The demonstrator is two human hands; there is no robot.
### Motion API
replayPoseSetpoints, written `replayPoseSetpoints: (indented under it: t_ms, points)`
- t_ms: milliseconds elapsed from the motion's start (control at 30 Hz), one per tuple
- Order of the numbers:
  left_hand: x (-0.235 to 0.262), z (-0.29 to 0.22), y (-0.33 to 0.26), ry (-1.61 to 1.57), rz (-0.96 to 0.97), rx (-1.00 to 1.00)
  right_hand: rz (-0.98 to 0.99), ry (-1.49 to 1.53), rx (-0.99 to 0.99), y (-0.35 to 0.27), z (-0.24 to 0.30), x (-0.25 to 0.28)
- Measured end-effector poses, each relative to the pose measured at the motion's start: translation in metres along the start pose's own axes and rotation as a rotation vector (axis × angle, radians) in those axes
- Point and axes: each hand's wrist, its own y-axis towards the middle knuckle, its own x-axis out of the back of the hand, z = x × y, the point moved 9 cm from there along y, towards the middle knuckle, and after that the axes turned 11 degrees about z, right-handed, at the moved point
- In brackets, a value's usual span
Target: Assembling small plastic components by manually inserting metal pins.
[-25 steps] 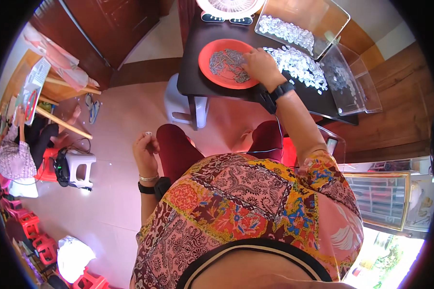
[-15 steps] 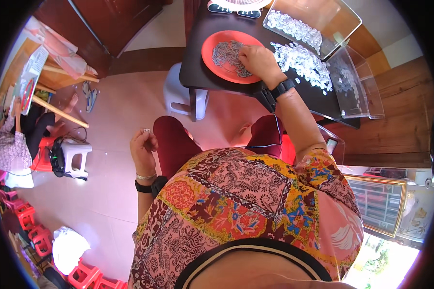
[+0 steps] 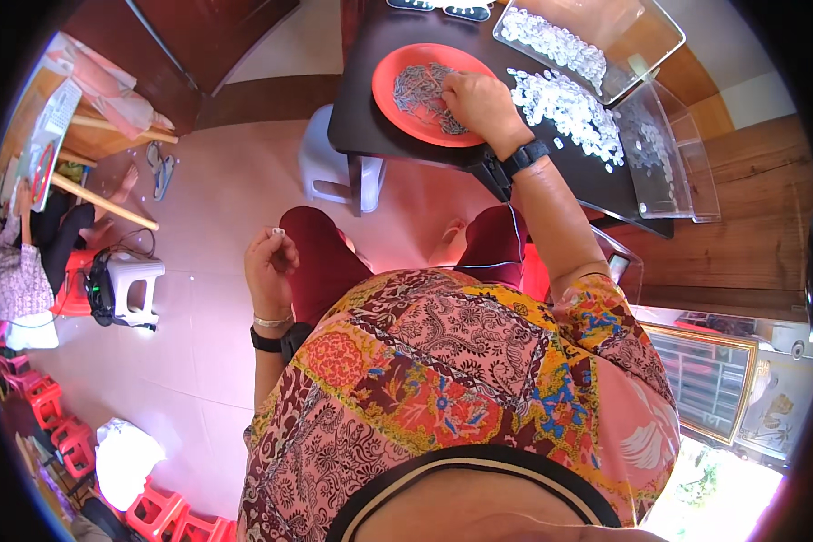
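Note:
My right hand (image 3: 481, 107) reaches over a round red plate (image 3: 390, 63) on the dark table, its fingers pinched together at a heap of small grey metal pins (image 3: 417, 93). Whether a pin sits between those fingertips is hidden. Beside my left knee, my left hand (image 3: 269, 262) is raised with curled fingers, pinching a small white plastic piece (image 3: 278, 231) at the fingertips. Many similar small white and clear pieces (image 3: 565, 113) lie in a pile on the table to the right of the plate.
A clear box (image 3: 641, 68) with more white pieces lies behind the pile, and a clear tray (image 3: 673, 172) stands right of it. A pale stool (image 3: 321, 163) is under the table's left end. Another person (image 3: 23, 280) sits at far left beside a white stool (image 3: 135, 285).
My right hand has shifted slightly within the plate, staying at the pins. My left hand has turned a little, and the white piece shows more clearly. The view has moved slightly.

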Motion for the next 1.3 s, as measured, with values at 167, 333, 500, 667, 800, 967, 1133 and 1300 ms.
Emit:
replayPoseSetpoints:
  t_ms: [167, 333, 500, 667, 800, 967, 1133, 1300]
  points:
    - [0.008, 0.001, -0.006, 0.013, -0.031, 0.006, -0.056, 0.138, -0.037, -0.004, -0.007, 0.013]
    - [0.007, 0.001, -0.005, 0.025, -0.031, 0.012, -0.083, 0.347, -0.084, -0.011, -0.013, 0.019]
    - [-0.021, -0.016, 0.005, 0.136, 0.023, 0.003, -0.169, 0.484, -0.041, -0.023, -0.006, 0.037]
    - [-0.08, -0.036, 0.02, 0.178, 0.203, -0.039, -0.053, 1.323, -0.047, -0.039, 0.018, 0.043]
    - [-0.133, -0.061, 0.024, 0.324, 0.36, -0.106, 0.154, 1.713, -0.029, -0.071, 0.072, 0.048]
    - [-0.17, -0.066, 0.025, 0.358, 0.48, -0.12, 0.181, 1.778, 0.052, -0.089, 0.103, 0.048]
    - [-0.182, -0.062, 0.024, 0.343, 0.544, -0.136, 0.214, 1.81, 0.066, -0.097, 0.108, 0.044]
    - [-0.181, -0.059, 0.022, 0.348, 0.543, -0.122, 0.203, 1.822, 0.069, -0.1, 0.111, 0.038]
